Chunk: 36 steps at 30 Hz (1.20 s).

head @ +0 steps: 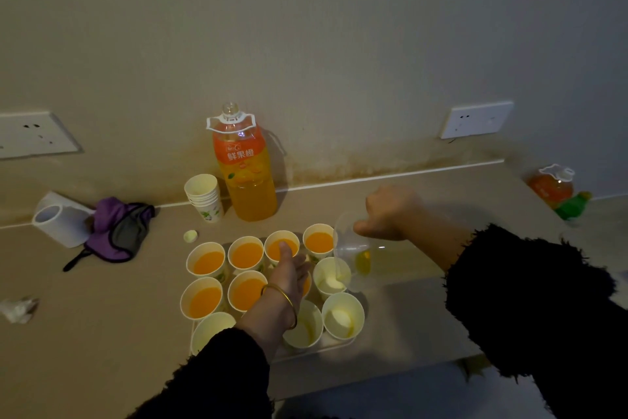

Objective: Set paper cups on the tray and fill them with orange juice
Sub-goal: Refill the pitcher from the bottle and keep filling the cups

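Several paper cups stand on a clear tray [317,348] on the beige counter. Six or so hold orange juice, such as the cup [208,261] at the back left. The cups nearest me, such as the one [343,315] at the front right, look empty. My right hand [390,213] grips a clear plastic jug [350,248], tilted over a pale cup [331,275], with only a little juice left inside. My left hand [289,272] reaches over the middle cups with fingers stretched forward, hiding one cup partly. A big orange juice bottle [249,174] stands uncapped behind the tray.
A stack of spare cups [204,196] and a bottle cap [190,236] sit left of the bottle. Further left lie a purple cloth [117,228], a white roll [59,220] and crumpled tissue [18,310]. A second bottle [552,186] lies far right. The counter's front edge runs below the tray.
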Each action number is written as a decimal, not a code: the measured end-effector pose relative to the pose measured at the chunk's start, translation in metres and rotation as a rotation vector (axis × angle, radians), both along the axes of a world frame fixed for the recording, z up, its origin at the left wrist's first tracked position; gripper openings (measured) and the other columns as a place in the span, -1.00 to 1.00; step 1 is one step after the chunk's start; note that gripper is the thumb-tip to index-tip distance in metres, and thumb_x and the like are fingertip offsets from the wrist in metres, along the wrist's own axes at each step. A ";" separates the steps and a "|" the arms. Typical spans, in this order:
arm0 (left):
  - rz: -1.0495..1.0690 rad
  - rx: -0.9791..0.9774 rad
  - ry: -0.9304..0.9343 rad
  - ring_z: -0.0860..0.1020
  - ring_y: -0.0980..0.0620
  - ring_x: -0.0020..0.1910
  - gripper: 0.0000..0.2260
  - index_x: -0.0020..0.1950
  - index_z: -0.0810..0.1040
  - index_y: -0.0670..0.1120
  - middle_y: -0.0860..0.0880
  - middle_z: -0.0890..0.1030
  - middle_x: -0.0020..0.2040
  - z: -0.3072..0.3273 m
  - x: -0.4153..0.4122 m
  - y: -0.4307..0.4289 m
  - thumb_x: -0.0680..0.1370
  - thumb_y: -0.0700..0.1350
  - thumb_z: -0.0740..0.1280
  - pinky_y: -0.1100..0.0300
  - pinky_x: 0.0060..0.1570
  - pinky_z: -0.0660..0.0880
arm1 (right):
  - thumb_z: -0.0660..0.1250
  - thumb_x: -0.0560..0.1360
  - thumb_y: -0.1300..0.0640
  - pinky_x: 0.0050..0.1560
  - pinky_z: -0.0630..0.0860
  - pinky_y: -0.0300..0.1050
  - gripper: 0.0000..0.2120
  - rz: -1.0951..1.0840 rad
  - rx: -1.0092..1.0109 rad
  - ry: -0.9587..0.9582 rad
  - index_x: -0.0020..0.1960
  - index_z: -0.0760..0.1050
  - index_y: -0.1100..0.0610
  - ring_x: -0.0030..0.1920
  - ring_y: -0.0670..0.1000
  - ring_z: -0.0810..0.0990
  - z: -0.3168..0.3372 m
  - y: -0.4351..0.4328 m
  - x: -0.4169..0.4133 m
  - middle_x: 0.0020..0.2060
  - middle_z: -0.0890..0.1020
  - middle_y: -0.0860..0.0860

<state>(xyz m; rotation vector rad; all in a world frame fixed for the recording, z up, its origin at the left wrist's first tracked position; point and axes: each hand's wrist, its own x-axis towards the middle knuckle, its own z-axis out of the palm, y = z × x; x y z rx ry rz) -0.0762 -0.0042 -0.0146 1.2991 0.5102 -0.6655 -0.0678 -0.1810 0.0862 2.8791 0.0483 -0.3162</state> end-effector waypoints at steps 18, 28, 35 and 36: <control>-0.003 0.014 -0.003 0.28 -0.09 0.43 -0.35 0.41 0.35 -0.19 -0.18 0.38 0.40 -0.003 0.003 -0.002 0.60 0.24 -0.14 0.04 0.41 0.09 | 0.10 0.50 -0.25 -0.09 0.36 -0.12 -0.45 -0.002 0.002 -0.002 0.19 0.51 0.16 0.11 0.10 0.52 0.001 0.002 0.001 0.11 0.58 0.10; -0.003 0.002 -0.016 0.29 -0.10 0.42 -0.36 0.41 0.34 -0.21 -0.20 0.39 0.39 -0.002 0.001 -0.002 0.61 0.22 -0.14 0.08 0.39 0.13 | 0.11 0.48 -0.24 -0.12 0.33 -0.16 -0.47 0.005 0.000 -0.006 0.13 0.54 0.14 0.00 0.10 0.52 0.003 0.004 0.002 0.06 0.59 0.10; -0.015 0.006 -0.008 0.27 -0.09 0.44 -0.35 0.42 0.33 -0.19 -0.18 0.38 0.40 -0.003 0.002 -0.001 0.60 0.24 -0.13 0.06 0.40 0.12 | 0.11 0.47 -0.25 -0.11 0.37 -0.14 -0.47 0.013 -0.006 -0.007 0.13 0.55 0.15 0.08 0.12 0.54 0.002 0.005 0.002 0.07 0.59 0.11; -0.015 0.007 -0.009 0.27 -0.09 0.44 -0.35 0.42 0.33 -0.19 -0.18 0.37 0.41 -0.003 0.002 -0.001 0.60 0.24 -0.13 0.05 0.41 0.12 | 0.11 0.48 -0.25 -0.10 0.37 -0.14 -0.46 0.015 -0.010 -0.007 0.13 0.55 0.15 0.08 0.12 0.54 0.002 0.005 0.002 0.08 0.59 0.11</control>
